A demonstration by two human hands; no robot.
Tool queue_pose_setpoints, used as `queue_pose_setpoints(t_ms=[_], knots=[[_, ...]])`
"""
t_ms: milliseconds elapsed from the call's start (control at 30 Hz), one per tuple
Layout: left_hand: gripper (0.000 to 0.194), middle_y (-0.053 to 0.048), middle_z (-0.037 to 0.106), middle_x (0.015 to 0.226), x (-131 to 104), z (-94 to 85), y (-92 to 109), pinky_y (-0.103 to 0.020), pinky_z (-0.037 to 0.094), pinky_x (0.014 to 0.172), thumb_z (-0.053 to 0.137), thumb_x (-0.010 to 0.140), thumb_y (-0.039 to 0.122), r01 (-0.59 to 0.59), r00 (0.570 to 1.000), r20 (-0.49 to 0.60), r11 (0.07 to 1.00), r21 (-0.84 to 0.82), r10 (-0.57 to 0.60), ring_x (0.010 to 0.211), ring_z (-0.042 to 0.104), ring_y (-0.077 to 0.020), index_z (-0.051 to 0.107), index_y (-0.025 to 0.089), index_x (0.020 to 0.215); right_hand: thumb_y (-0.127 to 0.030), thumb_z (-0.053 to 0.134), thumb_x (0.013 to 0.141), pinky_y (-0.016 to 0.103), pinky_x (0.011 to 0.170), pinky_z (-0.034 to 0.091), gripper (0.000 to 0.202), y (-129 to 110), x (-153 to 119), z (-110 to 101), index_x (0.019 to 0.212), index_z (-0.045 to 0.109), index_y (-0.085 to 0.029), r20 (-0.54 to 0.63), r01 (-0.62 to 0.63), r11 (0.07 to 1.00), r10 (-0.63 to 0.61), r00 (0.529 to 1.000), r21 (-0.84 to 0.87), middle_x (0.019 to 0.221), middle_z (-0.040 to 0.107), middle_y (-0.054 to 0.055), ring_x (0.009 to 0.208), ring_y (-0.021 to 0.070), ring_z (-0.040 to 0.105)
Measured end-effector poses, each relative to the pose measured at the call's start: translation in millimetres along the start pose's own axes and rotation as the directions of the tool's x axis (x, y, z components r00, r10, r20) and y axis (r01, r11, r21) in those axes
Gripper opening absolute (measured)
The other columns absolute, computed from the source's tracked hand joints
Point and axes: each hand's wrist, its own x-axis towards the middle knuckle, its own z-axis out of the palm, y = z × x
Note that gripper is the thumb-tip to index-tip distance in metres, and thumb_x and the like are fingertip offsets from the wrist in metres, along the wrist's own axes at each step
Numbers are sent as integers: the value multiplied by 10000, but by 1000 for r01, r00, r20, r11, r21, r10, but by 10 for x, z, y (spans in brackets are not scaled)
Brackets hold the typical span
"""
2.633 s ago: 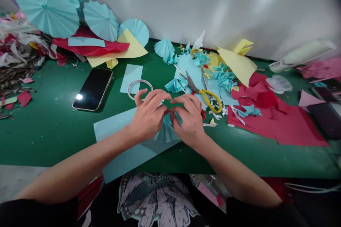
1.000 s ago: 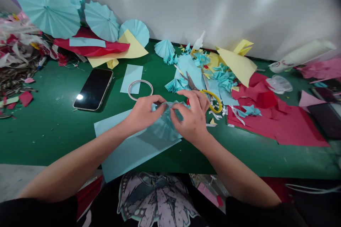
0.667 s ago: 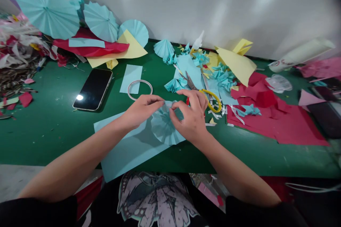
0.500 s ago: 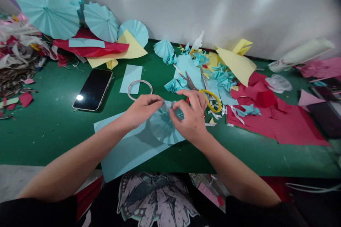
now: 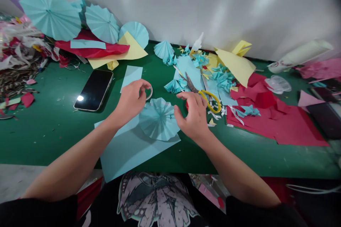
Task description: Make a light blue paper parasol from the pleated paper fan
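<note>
A pleated light-blue paper disc [image 5: 159,120] lies spread out on a flat light-blue sheet [image 5: 125,156]. My left hand [image 5: 133,98] is at the disc's upper left, its fingers curled over a thin white ring [image 5: 150,94]; only the ring's right part shows. At the disc's right edge is my right hand [image 5: 193,115], thumb and fingers apart and nothing between them. Its thumb tip is at or just above the pleats. Yellow-handled scissors [image 5: 210,101] lie just beyond my right hand, beside a small red object [image 5: 187,105] partly hidden by it.
A phone [image 5: 93,90] lies to the left. Pleated discs [image 5: 50,14] stand at the back left. Blue scraps [image 5: 222,78], yellow paper [image 5: 237,64] and red sheets [image 5: 295,124] cover the right. A light-blue strip [image 5: 131,74] lies behind my left hand.
My left hand has left the disc and moved up and left onto the ring. My right hand's pinch has opened. The disc now lies flatter and further left, fully spread.
</note>
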Motion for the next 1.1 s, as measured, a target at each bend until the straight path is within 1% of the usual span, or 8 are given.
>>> queue_pose_setpoints(t_ms=[133, 233, 333, 433, 533, 700, 867, 1100], knots=[[142, -91, 605, 991, 25, 14, -133, -408, 448, 768, 463, 774, 162, -12, 989, 143, 964, 267, -27, 908, 581, -252, 597, 175, 820, -151, 486, 740, 401, 817, 342, 239, 21, 2, 13, 973, 479, -204, 25, -54, 998, 54, 998, 14, 902, 614, 36, 857, 202, 570], [113, -115, 571, 1020, 14, 36, -196, -467, 437, 752, 557, 747, 243, -22, 964, 255, 930, 366, -77, 942, 557, -309, 600, 178, 829, -157, 481, 752, 403, 826, 336, 233, 34, -2, 26, 979, 476, -208, 44, -71, 997, 70, 997, 33, 889, 615, 33, 858, 200, 576], [63, -125, 557, 1022, -1, 48, -210, -473, 419, 751, 538, 745, 184, -53, 949, 303, 908, 416, -83, 977, 533, -326, 587, 167, 781, -170, 471, 779, 401, 835, 329, 211, 35, -8, 26, 987, 478, -207, 55, -76, 996, 73, 996, 52, 884, 619, 29, 854, 192, 577], [95, -111, 583, 918, -6, 49, -169, -451, 409, 734, 444, 804, 163, -33, 961, 263, 913, 406, -82, 890, 565, -289, 533, 159, 769, -186, 440, 820, 395, 838, 332, 174, 28, -5, 13, 989, 482, -203, 42, -71, 994, 67, 997, 79, 883, 627, 28, 839, 179, 576], [114, -51, 587, 732, -15, 51, -88, -423, 396, 754, 340, 861, 154, -10, 995, 102, 948, 318, -24, 681, 579, -203, 453, 153, 876, -192, 430, 837, 385, 829, 347, 163, 11, 5, -5, 990, 487, -195, 6, -38, 994, 38, 999, 100, 874, 631, 33, 837, 174, 578], [63, 11, 542, 675, -83, 78, 75, -320, 398, 758, 355, 871, 184, -235, 964, -98, 965, 119, 247, 576, 512, -123, 374, 193, 812, -177, 464, 817, 376, 839, 371, 276, -36, 4, -19, 1091, 483, -207, -73, 138, 987, -132, 989, 86, 986, 629, 59, 943, 191, 563], [84, 15, 528, 659, -176, 109, 201, -282, 402, 674, 352, 868, 163, -418, 906, -79, 908, -2, 416, 587, 494, -123, 373, 204, 798, -186, 487, 808, 380, 855, 393, 463, -39, -16, -8, 1261, 393, -206, -86, 281, 958, -276, 957, 57, 1121, 590, 81, 1047, 212, 521], [205, -68, 601, 863, -220, 114, 231, -292, 408, 646, 305, 869, 136, -445, 895, 13, 895, -27, 446, 707, 542, -148, 426, 155, 1034, -205, 472, 815, 395, 886, 403, 486, -35, -5, -18, 1291, 376, -234, -87, 234, 970, -228, 970, 67, 1139, 582, 76, 1077, 213, 511]])
